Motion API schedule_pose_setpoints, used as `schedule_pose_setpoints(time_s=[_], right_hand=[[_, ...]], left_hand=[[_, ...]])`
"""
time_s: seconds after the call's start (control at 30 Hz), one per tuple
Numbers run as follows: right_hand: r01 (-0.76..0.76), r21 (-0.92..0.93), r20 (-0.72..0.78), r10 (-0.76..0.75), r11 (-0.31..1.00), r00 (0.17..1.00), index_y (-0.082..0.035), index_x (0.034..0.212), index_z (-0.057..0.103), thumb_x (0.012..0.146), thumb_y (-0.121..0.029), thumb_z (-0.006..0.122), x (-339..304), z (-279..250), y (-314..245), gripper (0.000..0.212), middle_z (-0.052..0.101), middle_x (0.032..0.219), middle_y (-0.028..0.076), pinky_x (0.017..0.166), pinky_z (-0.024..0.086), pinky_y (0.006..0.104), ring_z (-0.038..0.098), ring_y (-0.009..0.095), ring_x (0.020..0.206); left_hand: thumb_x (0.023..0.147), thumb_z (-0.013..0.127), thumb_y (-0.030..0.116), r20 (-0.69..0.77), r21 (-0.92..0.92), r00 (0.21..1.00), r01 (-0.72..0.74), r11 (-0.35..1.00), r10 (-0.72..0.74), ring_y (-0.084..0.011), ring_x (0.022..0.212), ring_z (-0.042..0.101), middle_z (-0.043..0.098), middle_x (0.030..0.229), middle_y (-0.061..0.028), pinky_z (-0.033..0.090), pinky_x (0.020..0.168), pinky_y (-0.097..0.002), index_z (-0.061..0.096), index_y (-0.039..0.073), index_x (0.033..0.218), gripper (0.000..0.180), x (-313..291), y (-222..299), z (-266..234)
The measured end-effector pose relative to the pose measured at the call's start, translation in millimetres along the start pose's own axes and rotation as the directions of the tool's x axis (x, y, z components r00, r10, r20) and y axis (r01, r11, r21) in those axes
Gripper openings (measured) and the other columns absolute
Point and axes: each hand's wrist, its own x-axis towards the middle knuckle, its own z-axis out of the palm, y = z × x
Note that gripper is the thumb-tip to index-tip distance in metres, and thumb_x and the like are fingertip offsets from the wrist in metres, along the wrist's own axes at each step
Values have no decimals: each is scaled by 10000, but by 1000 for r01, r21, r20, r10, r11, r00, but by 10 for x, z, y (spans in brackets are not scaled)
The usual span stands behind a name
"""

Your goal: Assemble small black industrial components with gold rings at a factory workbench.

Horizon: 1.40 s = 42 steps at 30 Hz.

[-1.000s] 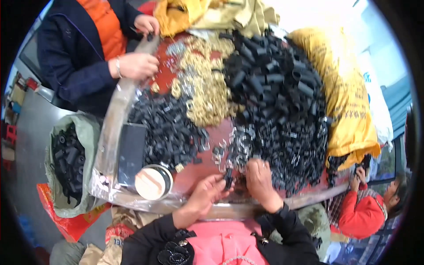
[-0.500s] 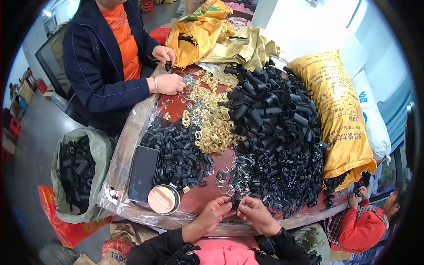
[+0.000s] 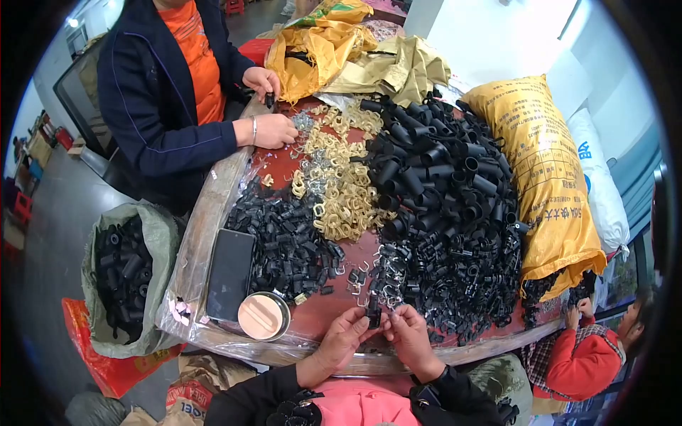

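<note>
At the near edge of the table, my left hand (image 3: 344,339) pinches a small black plastic part (image 3: 374,311) that stands up between thumb and forefinger. Close on its right is my right hand (image 3: 412,339), thumb and fingertips pressed together beside the part. Whatever those fingertips hold is too small to make out. Just beyond my hands lie bent silvery wire hooks (image 3: 390,275). A heap of small black plastic pieces (image 3: 293,245) spreads to the left, and black clip-like parts (image 3: 458,284) are piled to the right.
Cream-coloured clips (image 3: 346,213) and black tubes (image 3: 426,170) cover the table's middle. A dark flat device (image 3: 231,273) and a round tin (image 3: 261,317) sit left. Yellow sack (image 3: 550,184) at right, green sack (image 3: 91,284) on the floor. Co-workers' hands (image 3: 273,130) work far left, others (image 3: 579,311) at right.
My right hand has drawn slightly back from the black part, which now shows more plainly upright in my left fingers. The co-worker at far left has barely moved.
</note>
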Motion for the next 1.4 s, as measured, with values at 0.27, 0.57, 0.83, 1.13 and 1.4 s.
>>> schedule_pose_setpoints(time_s=[0.27, 0.57, 0.83, 1.13, 1.4], right_hand=[[-61, -291, 77, 87, 955, 993, -28, 837, 457, 868, -101, 447, 175, -176, 78, 80, 524, 699, 35, 504, 380, 187, 464, 66, 568], [-90, -252, 186, 139, 964, 973, -34, 846, 470, 858, -128, 481, 431, -471, 159, 96, 531, 706, 18, 477, 376, 163, 473, 55, 556], [-208, -235, 227, 262, 950, 938, -34, 845, 473, 867, -153, 478, 461, -614, 72, 121, 539, 699, 11, 481, 366, 161, 460, 48, 537], [-17, -403, 217, 113, 915, 970, -36, 834, 457, 873, -163, 470, 358, -622, 18, 133, 515, 691, 9, 492, 351, 158, 443, 41, 553], [23, -299, 199, 38, 954, 979, -30, 858, 463, 867, -145, 481, 297, -583, 28, 117, 504, 722, -8, 531, 361, 168, 448, 35, 622]], left_hand=[[837, 520, 165, -23, 135, 1000, -7, 991, 10, -201, 926, 545, 552, 1008, -122, 426, 861, -341, 471, 0, 1031, 260, 195, -179, -307], [833, 529, 185, -16, 70, 1000, -16, 997, 17, -200, 931, 544, 553, 989, -140, 434, 853, -317, 465, -6, 1027, 280, 361, -288, -445], [833, 528, 197, -42, 47, 999, 16, 999, -14, -207, 946, 537, 545, 997, -151, 434, 857, -315, 452, -10, 1029, 294, 398, -370, -454], [831, 529, 189, -46, 92, 999, 19, 996, -15, -220, 935, 547, 550, 986, -157, 438, 857, -330, 451, -12, 1025, 290, 394, -391, -370], [825, 541, 194, -20, 50, 997, 75, 996, -74, -231, 935, 552, 556, 992, -157, 449, 848, -338, 455, -11, 1022, 297, 369, -355, -339]])
